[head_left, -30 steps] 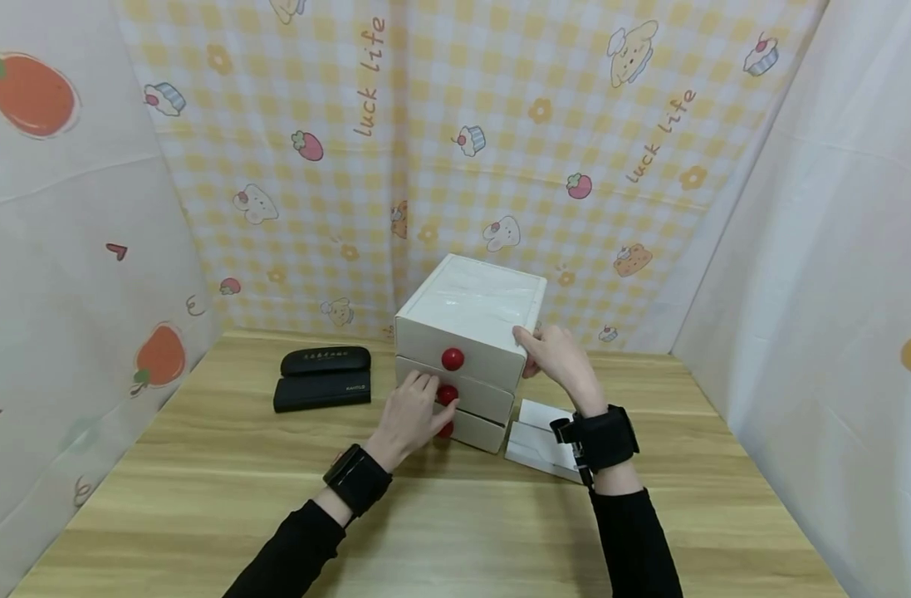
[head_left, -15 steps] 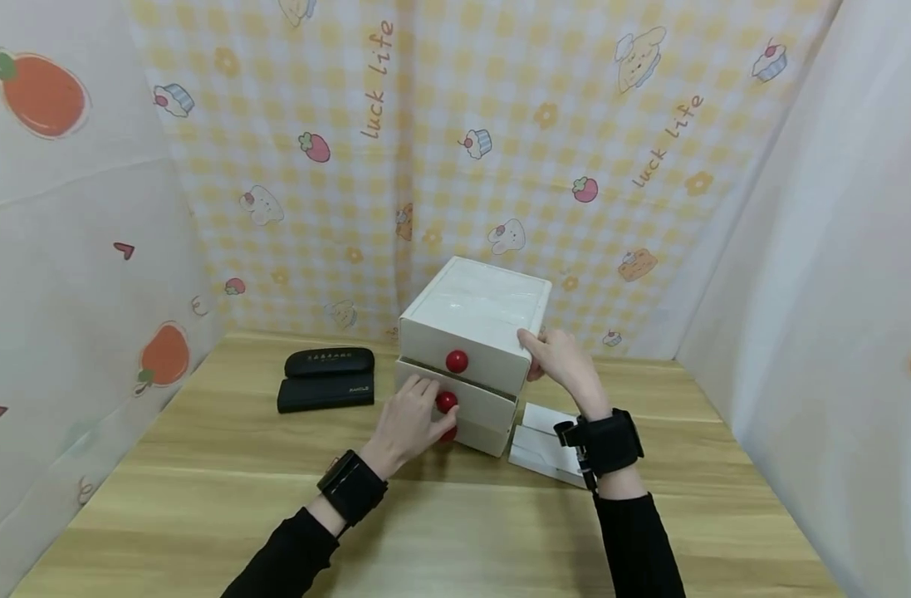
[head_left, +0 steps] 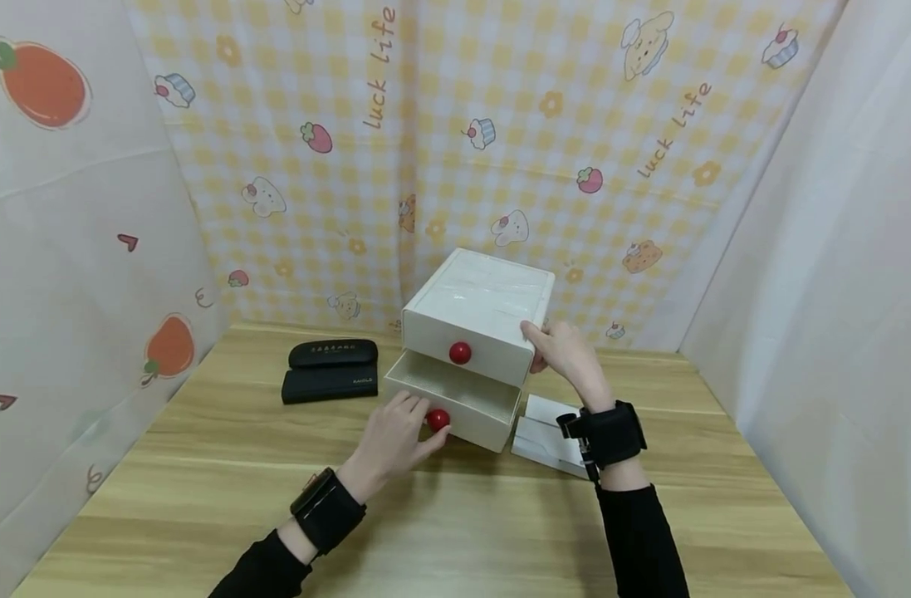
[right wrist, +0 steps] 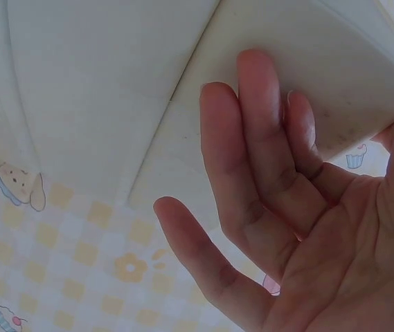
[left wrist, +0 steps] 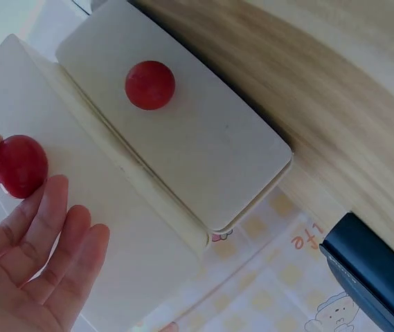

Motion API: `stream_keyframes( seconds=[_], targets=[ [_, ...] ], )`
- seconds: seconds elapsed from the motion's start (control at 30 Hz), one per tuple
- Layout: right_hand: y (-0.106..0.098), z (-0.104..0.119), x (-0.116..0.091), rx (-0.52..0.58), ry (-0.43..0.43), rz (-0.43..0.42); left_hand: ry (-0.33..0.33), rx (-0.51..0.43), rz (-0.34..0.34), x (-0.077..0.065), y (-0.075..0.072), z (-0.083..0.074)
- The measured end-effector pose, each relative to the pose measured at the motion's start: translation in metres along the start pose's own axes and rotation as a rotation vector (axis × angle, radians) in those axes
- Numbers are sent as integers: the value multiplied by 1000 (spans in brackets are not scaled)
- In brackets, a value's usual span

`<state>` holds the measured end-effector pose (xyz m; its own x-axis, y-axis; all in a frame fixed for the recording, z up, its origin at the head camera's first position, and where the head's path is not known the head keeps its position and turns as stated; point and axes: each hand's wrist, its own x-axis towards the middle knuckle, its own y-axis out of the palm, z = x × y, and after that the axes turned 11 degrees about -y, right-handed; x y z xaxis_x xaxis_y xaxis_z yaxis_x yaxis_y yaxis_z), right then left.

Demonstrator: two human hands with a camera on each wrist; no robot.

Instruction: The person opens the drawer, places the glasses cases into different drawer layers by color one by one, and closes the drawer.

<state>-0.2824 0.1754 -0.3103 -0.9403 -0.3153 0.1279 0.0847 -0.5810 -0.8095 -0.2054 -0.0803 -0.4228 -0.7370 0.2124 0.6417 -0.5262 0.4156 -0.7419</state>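
Observation:
A white drawer cabinet [head_left: 492, 291] with round red knobs stands mid-table near the back curtain. Its middle drawer [head_left: 473, 423] is pulled partway out, and the pale inside shows from above. My left hand [head_left: 388, 436] pinches that drawer's red knob [left wrist: 21, 166] between thumb and fingers. In the left wrist view, the bottom drawer [left wrist: 183, 138] is closed, with its own knob [left wrist: 149, 85] bare. My right hand [head_left: 567, 357] grips the cabinet's top right edge, thumb on top. Fingers [right wrist: 224, 131] of that hand lie along the side wall in the right wrist view.
A black case [head_left: 331, 382] with gold lettering lies left of the cabinet. To its right, partly behind my right wrist, is a white flat piece with raised steps [head_left: 545, 444]. A checked curtain [head_left: 335, 208] hangs behind the wooden table [head_left: 201, 465].
My left hand has drawn the middle drawer out toward me, down and left in the head view. My right hand keeps its grip on the cabinet's edge.

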Motion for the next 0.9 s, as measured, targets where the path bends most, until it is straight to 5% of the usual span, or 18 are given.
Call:
stream_keyframes(
  seconds=[0.53, 0.9],
  targets=[
    [-1, 1, 1, -12, -6, 6, 34, 40, 20, -22, -24, -5],
    [-1, 1, 1, -12, -5, 1, 107, -10, -33, -38, -33, -4]
  ],
)
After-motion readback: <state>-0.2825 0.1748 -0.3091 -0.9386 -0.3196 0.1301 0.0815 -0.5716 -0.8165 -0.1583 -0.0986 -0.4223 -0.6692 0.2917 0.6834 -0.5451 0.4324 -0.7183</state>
